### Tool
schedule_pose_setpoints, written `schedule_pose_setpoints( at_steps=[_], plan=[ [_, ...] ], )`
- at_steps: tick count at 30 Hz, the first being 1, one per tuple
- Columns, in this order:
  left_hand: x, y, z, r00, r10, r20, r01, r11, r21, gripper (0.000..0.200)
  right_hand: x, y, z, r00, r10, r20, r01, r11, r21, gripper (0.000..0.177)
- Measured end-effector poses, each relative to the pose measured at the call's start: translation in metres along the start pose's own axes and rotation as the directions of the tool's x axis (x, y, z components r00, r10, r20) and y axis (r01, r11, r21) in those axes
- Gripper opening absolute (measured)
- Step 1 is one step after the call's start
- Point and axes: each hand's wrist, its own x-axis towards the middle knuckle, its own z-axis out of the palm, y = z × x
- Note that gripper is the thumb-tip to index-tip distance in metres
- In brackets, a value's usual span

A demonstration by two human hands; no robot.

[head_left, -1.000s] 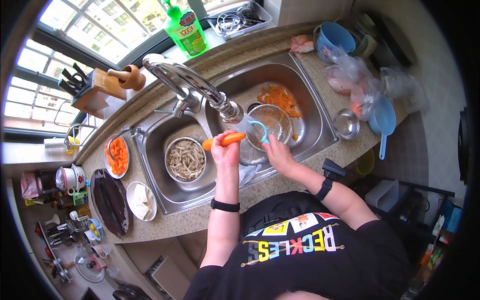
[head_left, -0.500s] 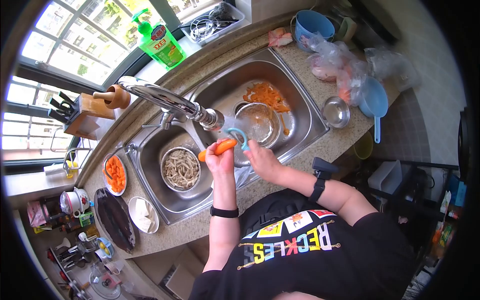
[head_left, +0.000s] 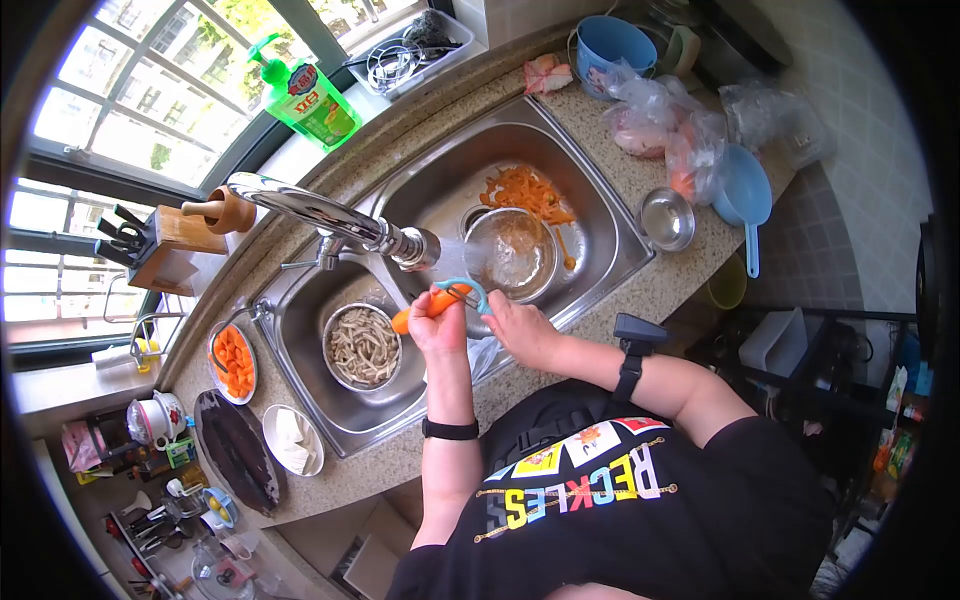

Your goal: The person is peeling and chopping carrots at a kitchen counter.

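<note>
My left hand (head_left: 441, 328) is closed around an orange carrot (head_left: 449, 299), whose tip points up toward the right. In my right hand (head_left: 522, 332) is a light-blue vegetable peeler (head_left: 481, 294), its head against the upper end of the carrot. Both hands are over the near edge of the right sink basin. Beyond them, under the running faucet (head_left: 413, 248), a metal bowl of water (head_left: 512, 255) stands in that basin. Orange carrot peelings (head_left: 522, 194) lie behind the bowl.
The left basin holds a bowl of pale strips (head_left: 363, 346). Left of it stand cut carrot pieces (head_left: 234, 362), a white bowl (head_left: 293, 440) and a dark cutting board (head_left: 238, 452). A small metal bowl (head_left: 667, 219), blue strainer (head_left: 743, 189) and plastic bags (head_left: 645, 115) sit at right.
The peeler has come down and left onto the carrot's upper end, with my right hand tilting along. My left hand still holds the carrot. The whole view has shifted slightly.
</note>
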Motion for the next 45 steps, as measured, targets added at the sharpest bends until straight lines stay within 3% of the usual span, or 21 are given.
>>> schedule_pose_setpoints(
  at_steps=[1, 2, 4, 7, 12, 13, 15, 19, 20, 21, 23, 24, 26, 27, 29, 30, 33, 34, 38, 43, 45],
  plan=[
    [0.002, 0.001, -0.003, 1.0, 0.001, 0.004, -0.001, 1.0, -0.003, 0.012, 0.001, 0.005, 0.003, 1.0, 0.025, 0.01, -0.025, 0.998, -0.057, 0.023],
    [0.003, 0.005, -0.012, 0.994, -0.104, 0.041, 0.109, 0.987, -0.114, 0.013, 0.004, 0.014, 0.006, 1.0, 0.025, 0.009, -0.025, 0.998, -0.057, 0.023],
    [0.002, 0.011, -0.023, 0.947, -0.261, 0.188, 0.302, 0.922, -0.243, 0.015, 0.015, 0.029, 0.003, 0.962, 0.273, -0.022, -0.273, 0.958, -0.083, 0.023],
    [0.005, 0.019, -0.021, 0.967, -0.185, 0.175, 0.221, 0.952, -0.212, 0.015, 0.012, 0.035, -0.012, 0.988, 0.145, -0.045, -0.148, 0.987, -0.067, 0.024],
    [0.007, 0.017, -0.013, 0.961, -0.195, 0.194, 0.238, 0.944, -0.227, 0.014, 0.0, 0.005, -0.003, 0.998, -0.049, -0.032, 0.051, 0.998, 0.041, 0.026],
    [0.005, 0.016, -0.013, 0.955, -0.208, 0.209, 0.256, 0.937, -0.239, 0.014, 0.004, 0.021, 0.003, 0.998, -0.049, -0.032, 0.051, 0.998, 0.042, 0.026],
    [-0.003, 0.014, -0.009, 0.949, -0.221, 0.224, 0.275, 0.93, -0.245, 0.015, 0.011, 0.063, 0.012, 0.945, 0.302, 0.125, -0.287, 0.95, -0.122, 0.026],
    [-0.008, 0.014, -0.001, 0.942, -0.172, 0.289, 0.236, 0.95, -0.205, 0.019, 0.01, 0.059, -0.002, 0.969, 0.244, 0.031, -0.243, 0.969, -0.052, 0.027],
    [-0.004, 0.009, 0.006, 0.956, -0.174, 0.237, 0.205, 0.972, -0.116, 0.017, 0.014, 0.066, 0.006, 0.991, 0.122, -0.061, -0.124, 0.992, -0.031, 0.028],
    [0.0, 0.003, 0.015, 0.968, -0.167, 0.188, 0.175, 0.984, -0.026, 0.015, 0.019, 0.07, 0.003, 0.991, 0.111, -0.069, -0.113, 0.993, -0.035, 0.028],
    [0.004, -0.012, 0.029, 0.959, -0.148, 0.24, 0.057, 0.936, 0.348, 0.014, 0.032, 0.058, -0.012, 0.911, 0.376, 0.168, -0.404, 0.896, 0.184, 0.028],
    [0.016, -0.018, 0.03, 0.946, -0.15, 0.288, 0.009, 0.899, 0.438, 0.014, 0.034, 0.063, -0.014, 0.899, 0.373, 0.23, -0.429, 0.854, 0.295, 0.028],
    [0.017, -0.028, 0.039, 0.919, -0.139, 0.369, -0.133, 0.771, 0.623, 0.011, 0.037, 0.061, -0.022, 0.9, 0.377, 0.22, -0.429, 0.856, 0.287, 0.028],
    [0.017, -0.029, 0.041, 0.917, -0.136, 0.374, -0.137, 0.775, 0.617, 0.011, 0.038, 0.06, -0.025, 0.896, 0.393, 0.208, -0.44, 0.852, 0.285, 0.028],
    [0.019, -0.028, 0.044, 0.915, -0.201, 0.348, -0.16, 0.613, 0.774, 0.012, 0.041, 0.063, -0.027, 0.891, 0.399, 0.215, -0.448, 0.851, 0.275, 0.029],
    [0.019, -0.027, 0.045, 0.914, -0.199, 0.354, -0.165, 0.615, 0.771, 0.012, 0.044, 0.066, -0.026, 0.871, 0.427, 0.244, -0.483, 0.834, 0.267, 0.029],
    [0.001, -0.014, 0.049, 0.949, -0.071, 0.308, -0.278, 0.28, 0.919, 0.022, 0.058, 0.061, -0.028, 0.836, 0.436, 0.335, -0.52, 0.823, 0.228, 0.031],
    [0.007, -0.006, 0.036, 0.929, -0.055, 0.367, -0.348, 0.211, 0.913, 0.029, 0.066, 0.058, -0.029, 0.817, 0.42, 0.396, -0.522, 0.831, 0.195, 0.034],
    [0.004, 0.024, 0.014, 0.922, 0.129, 0.366, -0.386, 0.216, 0.897, 0.03, 0.098, 0.04, -0.016, 0.768, 0.403, 0.499, -0.57, 0.785, 0.243, 0.037],
    [-0.001, 0.054, -0.011, 0.94, 0.185, 0.287, -0.335, 0.332, 0.882, 0.028, 0.117, 0.016, -0.019, 0.657, 0.375, 0.654, -0.703, 0.617, 0.354, 0.043],
    [-0.002, 0.059, -0.018, 0.949, 0.138, 0.283, -0.313, 0.331, 0.89, 0.026, 0.112, 0.02, -0.029, 0.628, 0.279, 0.726, -0.732, 0.527, 0.431, 0.044]
  ],
)
